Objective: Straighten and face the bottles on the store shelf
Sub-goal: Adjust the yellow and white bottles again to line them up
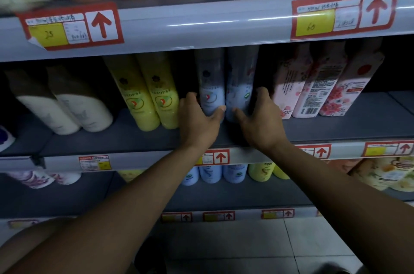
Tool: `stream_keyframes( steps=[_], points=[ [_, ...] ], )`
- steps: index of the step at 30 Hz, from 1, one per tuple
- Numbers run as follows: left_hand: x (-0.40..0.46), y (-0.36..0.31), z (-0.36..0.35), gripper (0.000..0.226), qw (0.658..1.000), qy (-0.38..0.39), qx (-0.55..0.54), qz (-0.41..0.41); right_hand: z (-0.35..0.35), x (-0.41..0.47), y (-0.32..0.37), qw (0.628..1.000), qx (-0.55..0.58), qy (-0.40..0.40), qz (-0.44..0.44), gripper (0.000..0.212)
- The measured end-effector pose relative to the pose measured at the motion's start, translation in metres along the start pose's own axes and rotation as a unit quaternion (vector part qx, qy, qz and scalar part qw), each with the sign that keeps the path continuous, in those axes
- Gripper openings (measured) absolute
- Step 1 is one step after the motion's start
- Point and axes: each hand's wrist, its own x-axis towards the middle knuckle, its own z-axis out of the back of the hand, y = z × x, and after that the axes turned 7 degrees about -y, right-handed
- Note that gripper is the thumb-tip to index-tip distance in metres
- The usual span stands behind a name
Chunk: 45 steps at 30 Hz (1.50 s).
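Facing the two pale blue bottles was the step in hand. Left hand [197, 117] gripped the left blue bottle [210, 92] low down, thumb across its front, fingers curled round its left side. Right hand [259, 117] held the right blue bottle [239, 90] the same way, mirrored, thumb reaching in at the base. Both bottles stood upright and touching, set back from the front edge of the middle shelf [336, 126], in line with the neighbours (labels blurred, but logos seemed to face out).

Judgement: next move calls for a small twist to square each label forward, then a slide toward the front edge if the row is to be pulled up.

Room for moving: bare shelf in front of the bottles right up to the price rail [246, 155]. To the left, the yellow bottles [152, 96] stood just beside the left blue bottle, with barely room for the fingers. To the right, a dark gap before the pink floral bottles [318, 85]. Headroom tight; caps hidden behind the upper shelf rail [201, 25].
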Motion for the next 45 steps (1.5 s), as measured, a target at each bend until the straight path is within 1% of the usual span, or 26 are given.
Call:
stream_keyframes(
  steps=[2,4,7,9,19,25,29,32,36,39,42,45],
  points=[
    [-0.002,-0.003,0.001,0.058,1.0,-0.009,0.012,-0.006,0.001,0.001,0.001,1.0,-0.002,0.0,-0.002,0.038],
    [-0.004,-0.005,0.001,0.055,1.0,-0.016,0.023,-0.01,0.001,0.001,0.001,1.0,-0.002,-0.002,-0.001,0.036],
    [-0.005,-0.009,0.003,0.04,1.0,-0.003,0.028,-0.006,0.001,0.0,0.002,1.0,-0.008,-0.006,0.004,0.033],
    [-0.005,-0.009,0.004,0.035,1.0,0.01,0.027,-0.007,0.001,-0.001,0.004,1.0,-0.003,-0.006,0.002,0.031],
    [-0.003,-0.009,0.006,0.041,1.0,-0.005,0.002,-0.012,0.0,0.0,0.006,1.0,-0.012,-0.02,-0.004,0.037],
    [-0.002,-0.008,0.005,0.041,1.0,-0.002,-0.005,-0.005,-0.002,-0.003,0.009,0.995,-0.082,-0.047,0.007,0.046],
    [-0.002,-0.008,0.006,0.041,1.0,0.0,-0.026,-0.005,-0.004,-0.004,0.011,0.994,-0.093,-0.061,0.012,0.052],
    [-0.002,-0.006,0.005,0.041,1.0,-0.001,-0.03,-0.006,-0.004,-0.004,0.011,0.994,-0.083,-0.064,0.017,0.048],
    [-0.001,-0.006,0.005,0.04,0.999,0.001,-0.034,-0.009,-0.004,-0.002,0.01,0.998,-0.048,-0.037,0.011,0.037],
    [-0.001,-0.006,0.005,0.04,0.999,0.001,-0.033,-0.006,-0.004,0.001,0.01,0.999,-0.036,-0.029,-0.005,0.043],
    [-0.001,-0.006,0.006,0.041,0.999,0.003,-0.033,-0.004,-0.003,0.003,0.009,0.997,-0.062,-0.045,0.005,0.052],
    [0.0,-0.006,0.005,0.041,0.999,0.009,-0.038,-0.001,-0.003,0.002,0.008,0.996,-0.068,-0.048,0.017,0.044]
  ],
)
